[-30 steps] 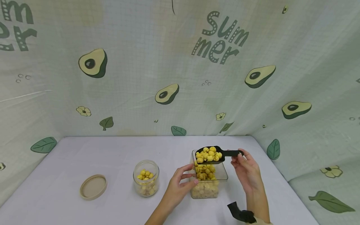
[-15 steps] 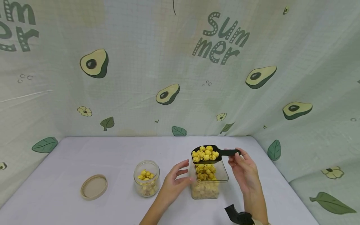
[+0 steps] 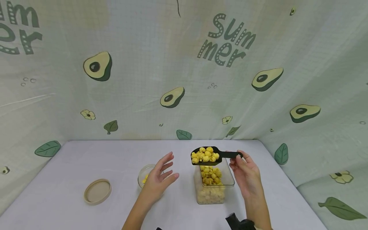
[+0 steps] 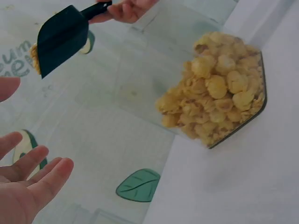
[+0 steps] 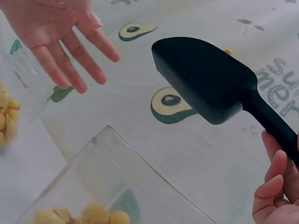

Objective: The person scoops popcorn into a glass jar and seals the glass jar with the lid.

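My right hand (image 3: pixel 245 171) grips the handle end of a black scoop (image 5: pixel 205 79), heaped with yellow popcorn (image 3: pixel 205 155). The scoop is held level above the clear square container (image 3: pixel 211 195), overlapping its left rim in the head view. Popcorn fills the lower part of that container, as the left wrist view shows (image 4: pixel 219 88). My left hand (image 3: pixel 156 183) is in the air with fingers spread and nothing in it. It partly hides the round glass jar (image 3: pixel 142 172), which has some popcorn inside.
A beige round lid (image 3: pixel 97 191) lies on the white table (image 3: pixel 120 159), left of the jar. Behind the table hangs a pale curtain (image 3: pixel 129 64) printed with avocados and leaves.
My left hand has let go of the square container and moved left, in front of the jar. The loaded scoop in my right hand has shifted slightly left and up.
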`<state>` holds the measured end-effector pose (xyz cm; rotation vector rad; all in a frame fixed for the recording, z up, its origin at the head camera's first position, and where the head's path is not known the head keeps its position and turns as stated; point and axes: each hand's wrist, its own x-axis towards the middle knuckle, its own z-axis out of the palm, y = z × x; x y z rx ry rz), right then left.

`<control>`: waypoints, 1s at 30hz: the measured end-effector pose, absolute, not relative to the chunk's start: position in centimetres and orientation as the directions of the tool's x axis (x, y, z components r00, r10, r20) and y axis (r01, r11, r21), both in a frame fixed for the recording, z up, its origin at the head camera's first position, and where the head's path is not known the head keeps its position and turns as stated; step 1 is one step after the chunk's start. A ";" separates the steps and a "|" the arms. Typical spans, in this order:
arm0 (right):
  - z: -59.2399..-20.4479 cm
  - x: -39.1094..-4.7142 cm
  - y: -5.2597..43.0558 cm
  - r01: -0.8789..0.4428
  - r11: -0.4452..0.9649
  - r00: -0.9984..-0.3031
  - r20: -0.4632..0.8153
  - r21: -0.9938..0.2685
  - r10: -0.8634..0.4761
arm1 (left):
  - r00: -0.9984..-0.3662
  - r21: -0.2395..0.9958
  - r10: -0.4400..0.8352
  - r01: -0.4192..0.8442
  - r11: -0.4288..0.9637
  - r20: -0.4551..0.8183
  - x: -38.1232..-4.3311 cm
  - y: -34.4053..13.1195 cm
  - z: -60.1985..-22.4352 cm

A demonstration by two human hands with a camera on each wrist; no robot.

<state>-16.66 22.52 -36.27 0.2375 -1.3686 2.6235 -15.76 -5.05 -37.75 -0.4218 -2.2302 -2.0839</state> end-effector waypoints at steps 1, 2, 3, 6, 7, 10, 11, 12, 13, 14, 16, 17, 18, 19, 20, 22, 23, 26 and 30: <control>-36.3 -16.6 22.3 -0.225 -0.564 -0.972 0.220 -0.795 0.078 | -0.960 0.969 0.153 0.243 0.052 0.232 -15.8 -5.5 -37.5; -36.2 -16.6 22.1 -0.223 -0.565 -0.973 0.219 -0.794 0.077 | -0.959 0.966 0.151 0.250 0.062 0.239 -15.7 -5.9 -37.3; -36.2 -16.6 21.9 -0.220 -0.567 -0.974 0.216 -0.794 0.075 | -0.958 0.965 0.152 0.255 0.070 0.242 -15.7 -6.4 -37.2; -36.3 -16.5 21.2 -0.209 -0.558 -0.976 0.205 -0.803 0.070 | -0.954 0.956 0.158 0.274 0.105 0.256 -15.6 -7.8 -36.7; -36.3 -16.5 20.9 -0.206 -0.552 -0.977 0.202 -0.808 0.069 | -0.951 0.951 0.161 0.284 0.119 0.264 -15.6 -8.2 -36.6; -36.3 -16.4 20.3 -0.193 -0.542 -0.980 0.185 -0.818 0.069 | -0.941 0.933 0.172 0.320 0.161 0.293 -15.7 -9.6 -36.6; -36.2 -16.4 20.1 -0.189 -0.542 -0.981 0.180 -0.819 0.070 | -0.936 0.926 0.178 0.333 0.178 0.302 -15.8 -10.2 -36.7; -36.2 -16.4 19.9 -0.187 -0.540 -0.982 0.176 -0.821 0.073 | -0.931 0.916 0.190 0.349 0.200 0.313 -15.9 -10.7 -36.8; -36.2 -16.4 19.7 -0.185 -0.540 -0.982 0.172 -0.821 0.075 | -0.925 0.904 0.202 0.363 0.226 0.321 -16.0 -11.2 -36.9; -36.2 -16.3 19.5 -0.184 -0.540 -0.982 0.169 -0.821 0.077 | -0.920 0.892 0.217 0.376 0.252 0.327 -16.1 -11.7 -37.0; -36.2 -16.3 19.1 -0.183 -0.544 -0.983 0.167 -0.819 0.079 | -0.909 0.869 0.250 0.398 0.294 0.332 -16.2 -12.7 -37.3; -36.2 -16.3 19.0 -0.182 -0.545 -0.983 0.166 -0.819 0.079 | -0.905 0.858 0.266 0.407 0.312 0.333 -16.2 -13.2 -37.4; -36.2 -16.3 18.8 -0.181 -0.544 -0.983 0.164 -0.820 0.080 | -0.901 0.848 0.280 0.415 0.329 0.332 -16.2 -13.6 -37.5; -36.2 -16.3 18.6 -0.178 -0.544 -0.984 0.162 -0.820 0.078 | -0.899 0.842 0.290 0.418 0.342 0.328 -16.2 -14.0 -37.6; -36.2 -16.3 18.4 -0.175 -0.539 -0.984 0.157 -0.824 0.079 | -0.898 0.838 0.299 0.418 0.349 0.323 -16.2 -14.4 -37.7; -36.2 -16.3 18.1 -0.163 -0.524 -0.987 0.142 -0.836 0.081 | -0.898 0.834 0.313 0.415 0.363 0.310 -16.2 -14.9 -37.7; -36.2 -16.3 17.9 -0.157 -0.513 -0.988 0.134 -0.844 0.083 | -0.899 0.835 0.319 0.409 0.369 0.300 -16.2 -15.1 -37.8; -36.2 -16.3 17.3 -0.143 -0.474 -0.989 0.114 -0.869 0.090 | -0.907 0.852 0.337 0.372 0.367 0.251 -16.3 -15.6 -38.0; -36.2 -16.2 16.6 -0.135 -0.440 -0.990 0.105 -0.888 0.094 | -0.923 0.904 0.357 0.269 0.333 0.144 -16.7 -16.1 -38.7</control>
